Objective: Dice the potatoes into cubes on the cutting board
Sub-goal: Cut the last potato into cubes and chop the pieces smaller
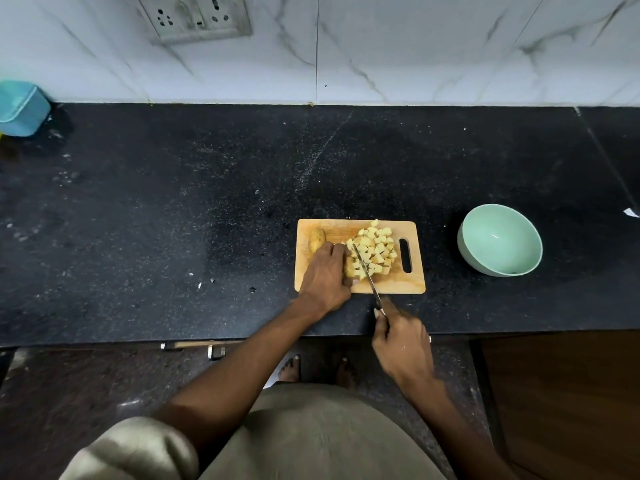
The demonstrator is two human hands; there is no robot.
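Observation:
A small wooden cutting board lies on the black counter. A pile of pale potato cubes covers its middle and right part. A whole unpeeled potato rests at the board's far left corner. My left hand presses down on a potato piece, which is mostly hidden under the fingers. My right hand grips the handle of a knife. Its blade lies across the board between the held piece and the cubes.
An empty mint-green bowl stands on the counter to the right of the board. A blue container sits at the far left against the marble wall. A wall socket is above. The counter's front edge runs just below my hands.

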